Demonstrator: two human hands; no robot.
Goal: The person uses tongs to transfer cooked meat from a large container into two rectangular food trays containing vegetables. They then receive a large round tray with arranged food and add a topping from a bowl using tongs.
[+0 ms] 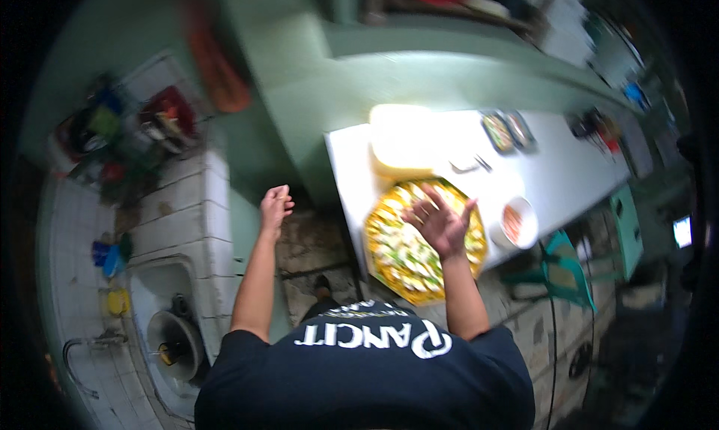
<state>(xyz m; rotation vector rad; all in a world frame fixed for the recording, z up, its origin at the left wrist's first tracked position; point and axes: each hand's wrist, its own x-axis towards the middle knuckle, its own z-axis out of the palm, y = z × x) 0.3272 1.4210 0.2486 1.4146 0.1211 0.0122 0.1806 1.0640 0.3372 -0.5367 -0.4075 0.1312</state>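
Over a large yellow platter of food (389, 261), my right hand (442, 224) hovers open, palm turned up and fingers spread, holding nothing. The food is topped with pale slices, perhaps egg, and chopped greens in the middle. My left hand (277, 207) is off the table to the left, over the gap beside the tiled counter. Its fingers are curled in, and I cannot make out whether anything is in them. Behind the platter stands a yellow tub (404, 141), its top washed out by glare. A white tub (518, 224) with orange-pink pieces sits right of the platter.
Two dark trays of food (498, 132) lie farther back on the white table (573, 179). A green plastic chair (565, 273) stands at the right. On the left, a tiled counter (176, 224) holds a sink (142, 280) with a large pot (176, 340) in it.
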